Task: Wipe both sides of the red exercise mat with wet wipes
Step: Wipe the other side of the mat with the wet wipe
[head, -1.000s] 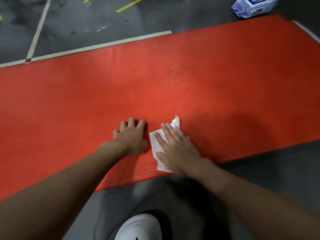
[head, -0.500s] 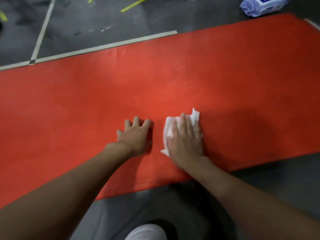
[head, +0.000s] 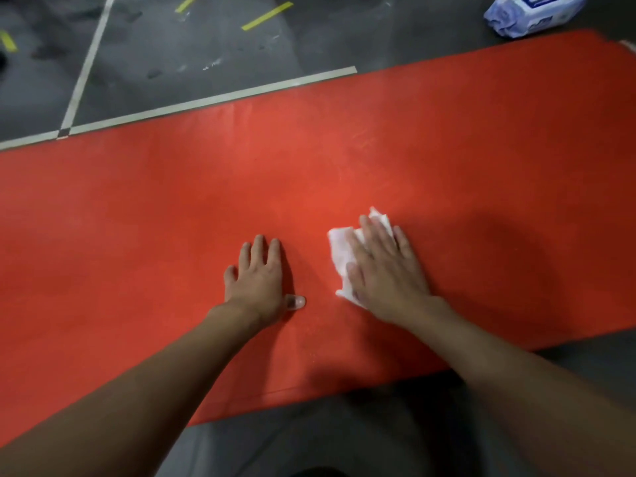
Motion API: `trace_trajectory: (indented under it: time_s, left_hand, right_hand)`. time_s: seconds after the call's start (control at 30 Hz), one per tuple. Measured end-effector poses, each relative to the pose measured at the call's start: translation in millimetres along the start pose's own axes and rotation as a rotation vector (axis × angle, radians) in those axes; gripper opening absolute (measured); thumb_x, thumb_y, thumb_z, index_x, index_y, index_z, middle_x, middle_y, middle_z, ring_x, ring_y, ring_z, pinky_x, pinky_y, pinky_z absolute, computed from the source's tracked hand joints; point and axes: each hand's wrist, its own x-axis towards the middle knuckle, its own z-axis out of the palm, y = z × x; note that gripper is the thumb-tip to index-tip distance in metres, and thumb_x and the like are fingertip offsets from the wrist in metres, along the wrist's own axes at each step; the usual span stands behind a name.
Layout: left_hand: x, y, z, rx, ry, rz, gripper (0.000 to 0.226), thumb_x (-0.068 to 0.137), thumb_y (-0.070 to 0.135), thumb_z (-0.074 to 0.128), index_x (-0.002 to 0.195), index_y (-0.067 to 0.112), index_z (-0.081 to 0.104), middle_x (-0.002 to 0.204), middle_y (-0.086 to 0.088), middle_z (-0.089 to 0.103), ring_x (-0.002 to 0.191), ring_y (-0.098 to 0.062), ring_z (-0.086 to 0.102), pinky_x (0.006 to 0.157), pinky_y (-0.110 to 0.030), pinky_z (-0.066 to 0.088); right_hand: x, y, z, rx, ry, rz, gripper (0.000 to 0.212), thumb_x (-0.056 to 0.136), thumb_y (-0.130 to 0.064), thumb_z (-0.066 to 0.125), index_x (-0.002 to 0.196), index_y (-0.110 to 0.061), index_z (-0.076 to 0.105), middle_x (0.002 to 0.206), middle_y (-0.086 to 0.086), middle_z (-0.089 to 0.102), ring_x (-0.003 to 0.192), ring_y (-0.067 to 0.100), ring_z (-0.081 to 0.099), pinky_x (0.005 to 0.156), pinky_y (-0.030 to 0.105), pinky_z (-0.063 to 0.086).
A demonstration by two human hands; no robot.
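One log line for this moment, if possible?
right hand: presses white wet wipe flat | left hand: rests on red exercise mat

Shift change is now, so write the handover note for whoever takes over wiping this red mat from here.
Hands: the left hand lies open and flat on the red mat, holding nothing. The right hand presses a wet wipe flat on the mat with straight fingers, beside the left hand.
Supplies: the wipes pack lies on the floor past the mat's far right corner.
Done: wiping of the upward face is under way; how much is covered cannot be told.
Left: finish this face, then turn the mat over for the other side, if that is not yet wiped.
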Motion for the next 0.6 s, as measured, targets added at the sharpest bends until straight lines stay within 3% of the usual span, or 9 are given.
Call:
trace_trajectory:
  time_s: [0.03, 0.1, 0.23, 0.37, 0.4, 0.47, 0.53, 0.6]
  left_hand:
    - [0.5, -0.1, 0.8, 0.006, 0.007, 0.0, 0.118, 0.074, 0.057, 0.076, 0.155, 0.018, -0.001, 0.163, -0.007, -0.009, 0.15, -0.03, -0.005, 0.116, -0.055, 0.017]
    - [2.4, 3.0, -2.2, 0.024, 0.009, -0.001, 0.117, 0.069, 0.057, 0.079, 0.152, 0.017, 0.007, 0.161, -0.007, -0.001, 0.148, -0.032, 0.002, 0.113, -0.056, 0.023]
    - [7.3, 4.0, -7.9, 0.046, 0.021, -0.003, 0.115, 0.06, 0.06, 0.082, 0.145, 0.021, 0.016, 0.154, -0.004, 0.01, 0.141, -0.032, 0.014, 0.104, -0.056, 0.032]
    - [7.8, 2.1, -5.6, 0.053, 0.015, -0.011, 0.116, 0.06, 0.061, 0.082, 0.146, 0.023, 0.014, 0.155, -0.003, 0.008, 0.142, -0.032, 0.013, 0.105, -0.056, 0.031]
    - [8.2, 3.4, -6.2, 0.054, 0.011, -0.014, 0.115, 0.059, 0.06, 0.083, 0.145, 0.023, 0.016, 0.154, -0.003, 0.01, 0.141, -0.032, 0.014, 0.103, -0.056, 0.032]
    - [10.2, 4.7, -7.7, 0.046, 0.017, -0.009, 0.111, 0.057, 0.059, 0.084, 0.141, 0.024, 0.02, 0.15, -0.002, 0.014, 0.138, -0.031, 0.017, 0.1, -0.053, 0.034]
    - [10.4, 2.3, -7.0, 0.038, 0.024, -0.002, 0.11, 0.058, 0.06, 0.083, 0.141, 0.025, 0.019, 0.15, -0.001, 0.012, 0.139, -0.03, 0.016, 0.1, -0.053, 0.032]
    - [9.9, -1.3, -3.4, 0.04, 0.02, 0.004, 0.116, 0.06, 0.062, 0.081, 0.146, 0.024, 0.012, 0.155, -0.001, 0.005, 0.142, -0.031, 0.01, 0.105, -0.055, 0.028]
  right_hand:
    - [2.8, -5.9, 2.0, 0.008, -0.005, 0.127, 0.067, 0.098, -0.047, 0.012, 0.158, -0.017, 0.019, 0.166, 0.012, 0.006, 0.153, 0.024, -0.002, 0.123, 0.046, 0.0]
    - [3.0, -34.7, 10.8, 0.046, 0.002, 0.157, 0.066, 0.098, -0.043, 0.025, 0.157, -0.012, 0.02, 0.164, 0.018, 0.01, 0.153, 0.028, 0.001, 0.122, 0.047, -0.001]
    - [8.3, -16.1, 9.6, -0.03, -0.023, -0.156, 0.068, 0.097, -0.049, 0.031, 0.157, -0.017, 0.021, 0.165, 0.016, 0.009, 0.153, 0.028, -0.001, 0.123, 0.046, 0.0]
    - [18.2, -24.3, 4.7, 0.064, 0.024, 0.226, 0.065, 0.098, -0.043, 0.025, 0.157, -0.017, 0.02, 0.164, 0.018, 0.008, 0.153, 0.029, -0.001, 0.122, 0.047, -0.003]
    - [15.8, -43.7, 7.6, 0.1, 0.042, 0.185, 0.065, 0.097, -0.041, 0.023, 0.156, -0.013, 0.024, 0.163, 0.021, 0.013, 0.153, 0.031, 0.002, 0.122, 0.048, -0.003]
    - [9.1, -59.5, 14.8, 0.066, 0.031, -0.093, 0.066, 0.097, -0.041, 0.023, 0.154, -0.011, 0.031, 0.161, 0.023, 0.019, 0.152, 0.032, 0.009, 0.123, 0.048, 0.001]
    - [18.1, -29.4, 7.9, -0.004, 0.011, -0.281, 0.064, 0.098, -0.041, 0.022, 0.154, -0.013, 0.029, 0.162, 0.018, 0.019, 0.152, 0.03, 0.01, 0.123, 0.047, 0.005]
    - [32.8, -1.0, 1.3, 0.041, 0.017, -0.095, 0.064, 0.098, -0.041, 0.018, 0.156, -0.016, 0.023, 0.165, 0.011, 0.015, 0.153, 0.026, 0.005, 0.122, 0.046, 0.002]
